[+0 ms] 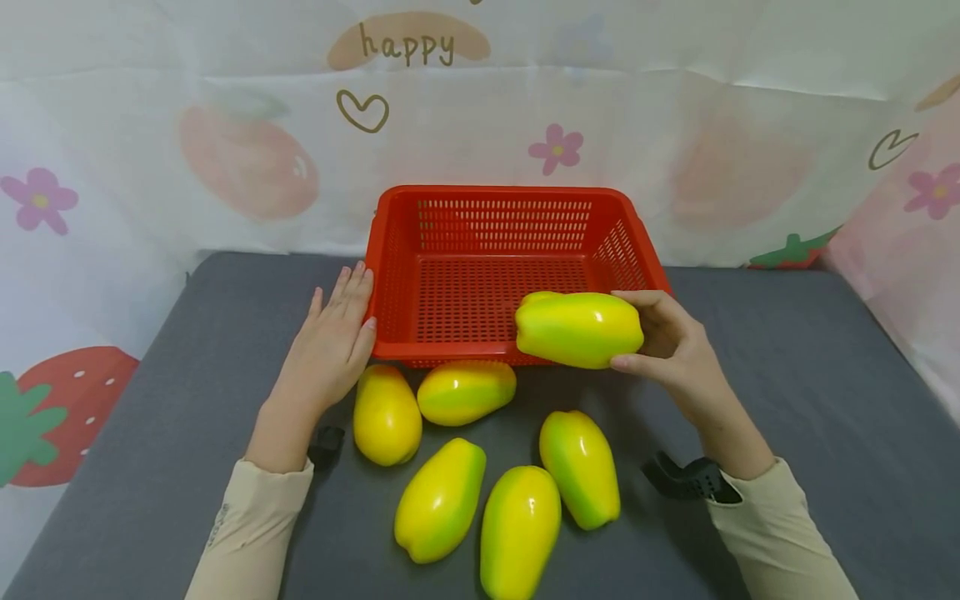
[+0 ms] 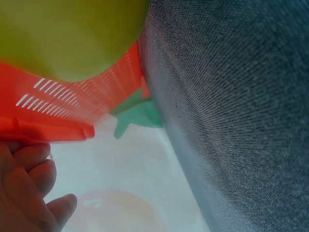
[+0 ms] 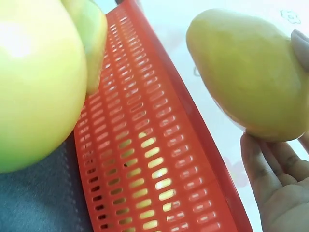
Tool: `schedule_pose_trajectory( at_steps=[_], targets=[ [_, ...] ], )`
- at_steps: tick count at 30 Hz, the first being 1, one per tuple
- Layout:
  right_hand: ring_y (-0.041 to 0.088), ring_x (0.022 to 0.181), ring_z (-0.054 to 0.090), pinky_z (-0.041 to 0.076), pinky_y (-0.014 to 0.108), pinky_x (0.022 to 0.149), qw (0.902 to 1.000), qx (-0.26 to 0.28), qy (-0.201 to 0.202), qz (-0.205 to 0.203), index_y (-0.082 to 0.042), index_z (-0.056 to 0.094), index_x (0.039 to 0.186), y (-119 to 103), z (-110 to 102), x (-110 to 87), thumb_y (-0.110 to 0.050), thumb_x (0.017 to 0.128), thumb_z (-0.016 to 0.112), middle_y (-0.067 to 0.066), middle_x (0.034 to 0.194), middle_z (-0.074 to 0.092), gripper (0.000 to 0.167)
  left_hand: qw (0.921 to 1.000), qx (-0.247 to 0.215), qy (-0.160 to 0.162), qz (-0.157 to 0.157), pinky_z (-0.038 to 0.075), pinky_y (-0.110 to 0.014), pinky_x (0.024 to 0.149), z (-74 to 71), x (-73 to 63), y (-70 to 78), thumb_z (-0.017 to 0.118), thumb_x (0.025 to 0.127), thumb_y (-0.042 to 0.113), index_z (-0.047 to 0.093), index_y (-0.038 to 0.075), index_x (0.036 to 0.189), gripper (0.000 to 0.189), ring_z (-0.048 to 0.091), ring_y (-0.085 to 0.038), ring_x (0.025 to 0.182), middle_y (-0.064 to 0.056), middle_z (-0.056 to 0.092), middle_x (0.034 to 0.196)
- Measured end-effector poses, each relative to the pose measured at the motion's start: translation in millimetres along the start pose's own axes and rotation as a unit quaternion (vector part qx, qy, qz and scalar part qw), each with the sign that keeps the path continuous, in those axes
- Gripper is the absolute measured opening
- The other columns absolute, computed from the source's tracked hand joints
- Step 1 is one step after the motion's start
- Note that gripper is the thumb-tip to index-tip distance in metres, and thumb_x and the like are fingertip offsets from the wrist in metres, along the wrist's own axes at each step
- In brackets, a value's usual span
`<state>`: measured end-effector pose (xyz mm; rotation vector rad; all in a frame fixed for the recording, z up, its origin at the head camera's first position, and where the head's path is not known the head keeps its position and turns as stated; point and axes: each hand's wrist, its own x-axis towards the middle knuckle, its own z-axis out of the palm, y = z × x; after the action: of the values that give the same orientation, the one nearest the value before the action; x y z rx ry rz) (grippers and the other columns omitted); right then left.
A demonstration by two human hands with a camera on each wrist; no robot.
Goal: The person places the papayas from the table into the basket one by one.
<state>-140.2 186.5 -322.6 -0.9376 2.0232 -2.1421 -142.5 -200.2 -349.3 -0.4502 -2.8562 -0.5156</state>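
Note:
In the head view my right hand (image 1: 667,342) grips a yellow-green papaya (image 1: 577,329) by its right end, thumb on the near side and fingers on the far side. This papaya is above the front rim of a red plastic basket (image 1: 390,275), towards its right corner. The right wrist view shows the held papaya (image 3: 246,72) above the basket's slotted wall (image 3: 145,130). My left hand (image 1: 326,350) rests against the basket's left side with its fingers extended. In the left wrist view its fingers (image 2: 41,176) touch the rim.
Several more papayas lie on the grey tabletop (image 1: 787,350) before the basket. One papaya (image 1: 387,415) is beside the left wrist, and another papaya (image 1: 467,392) lies close to the basket's front wall. A printed cloth (image 1: 465,125) hangs behind the table.

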Motion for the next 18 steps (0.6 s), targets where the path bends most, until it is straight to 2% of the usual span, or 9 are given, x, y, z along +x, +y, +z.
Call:
schedule_pose_trajectory(
  at_steps=[8,18],
  targets=[
    [0.022,0.103,0.055,0.05,0.026,0.086,0.9996,-0.013,0.014,0.019,-0.006,0.051,0.129,3.7,8.9,17.4,0.01,0.081,0.065,0.007,0.123,0.055,0.053,1.0,0.001,0.001,0.0,0.006,-0.054,0.112,-0.9,-0.1,0.3,0.032,0.101,0.024,0.017,-0.002,0.149,0.057,0.009,-0.03,0.143,-0.016,0.015,0.155],
    [0.026,0.103,0.054,0.053,0.027,0.081,0.9956,-0.061,0.015,0.07,-0.006,0.049,0.129,7.5,20.1,38.4,0.002,0.081,0.069,0.008,0.122,0.054,0.052,1.0,0.003,-0.009,-0.003,0.006,-0.053,0.113,-2.2,0.7,1.7,0.031,0.101,0.022,0.016,-0.001,0.15,0.056,0.008,-0.029,0.144,-0.015,0.014,0.156]
  ],
)
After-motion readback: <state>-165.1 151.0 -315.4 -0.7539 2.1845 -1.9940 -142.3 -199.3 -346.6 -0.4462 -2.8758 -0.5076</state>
